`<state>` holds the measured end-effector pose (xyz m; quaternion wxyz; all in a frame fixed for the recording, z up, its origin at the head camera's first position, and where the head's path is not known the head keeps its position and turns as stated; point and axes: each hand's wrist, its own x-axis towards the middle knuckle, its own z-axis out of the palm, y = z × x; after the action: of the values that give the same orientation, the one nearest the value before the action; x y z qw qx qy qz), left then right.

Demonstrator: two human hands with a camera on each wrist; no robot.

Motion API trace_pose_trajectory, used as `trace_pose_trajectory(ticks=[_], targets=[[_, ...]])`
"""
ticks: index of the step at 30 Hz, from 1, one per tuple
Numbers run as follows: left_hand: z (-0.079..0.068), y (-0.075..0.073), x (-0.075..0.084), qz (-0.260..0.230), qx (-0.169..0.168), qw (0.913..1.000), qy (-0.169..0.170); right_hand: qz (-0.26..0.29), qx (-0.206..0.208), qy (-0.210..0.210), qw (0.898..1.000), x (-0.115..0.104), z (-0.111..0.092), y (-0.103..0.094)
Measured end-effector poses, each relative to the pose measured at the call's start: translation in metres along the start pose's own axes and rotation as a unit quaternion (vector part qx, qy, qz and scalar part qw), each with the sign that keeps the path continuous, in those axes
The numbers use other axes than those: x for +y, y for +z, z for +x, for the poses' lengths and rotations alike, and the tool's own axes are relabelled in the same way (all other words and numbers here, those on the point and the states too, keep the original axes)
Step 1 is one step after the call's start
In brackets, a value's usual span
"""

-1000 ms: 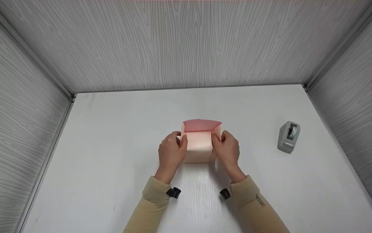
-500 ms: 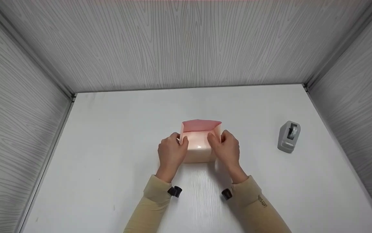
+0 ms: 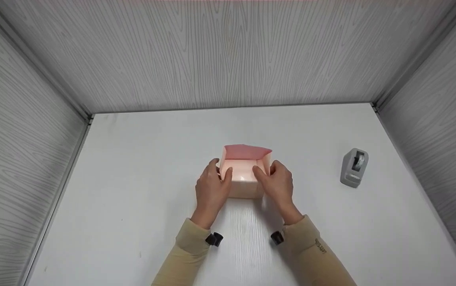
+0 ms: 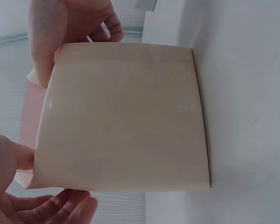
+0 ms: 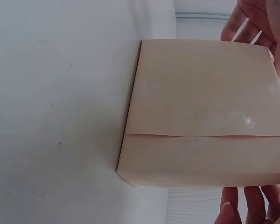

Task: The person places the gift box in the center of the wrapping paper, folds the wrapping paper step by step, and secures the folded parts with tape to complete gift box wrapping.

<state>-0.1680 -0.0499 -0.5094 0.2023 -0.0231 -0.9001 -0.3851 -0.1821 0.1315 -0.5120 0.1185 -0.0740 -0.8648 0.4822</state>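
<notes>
From the head camera, a pink paper-wrapped box (image 3: 244, 178) sits on the white table (image 3: 132, 190), well to the left of the grey tape dispenser (image 3: 354, 167). The left hand (image 3: 210, 190) holds the box's left side and the right hand (image 3: 278, 186) its right side, each thumb curled over the top edge and pressing paper inward. Beyond the box, a darker pink flap (image 3: 247, 151) stands up. To fold cleanly here, I judge both thumbs should press evenly, keeping the side tucks symmetrical and the box flat against the table so it does not slide toward the dispenser.

The left wrist camera shows the near face of the box (image 4: 123, 116) filling the view, smooth and taut. The left hand (image 4: 18, 186) pinches the box at one edge and the right hand (image 4: 70, 32) grips the opposite one.

In the right wrist view, the box (image 5: 205, 112) shows an overlapping paper seam (image 5: 200, 136) running across its face. Fingertips of the right hand (image 5: 247, 207) curl at the box's lower edge, those of the left hand (image 5: 261, 23) at its upper edge. Keeping that seam tight while tucking should matter.
</notes>
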Motion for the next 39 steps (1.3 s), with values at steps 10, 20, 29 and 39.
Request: trace_pose_trajectory(ticks=[10,20,29,39], targets=[[-0.018,0.001,-0.006,0.013,-0.009,0.9898,0.141,0.015,0.001,-0.044,0.999,0.001,0.001,0.0],[-0.015,0.003,-0.008,0.072,-0.043,0.9802,0.18,-0.012,-0.029,-0.053,0.998,0.001,0.006,-0.003],[-0.013,0.002,-0.007,0.085,-0.054,0.9789,0.178,-0.014,-0.052,-0.088,0.995,0.004,0.008,-0.006],[-0.012,-0.001,-0.004,0.1,-0.069,0.977,0.175,-0.021,-0.064,-0.089,0.994,0.003,0.001,-0.03]])
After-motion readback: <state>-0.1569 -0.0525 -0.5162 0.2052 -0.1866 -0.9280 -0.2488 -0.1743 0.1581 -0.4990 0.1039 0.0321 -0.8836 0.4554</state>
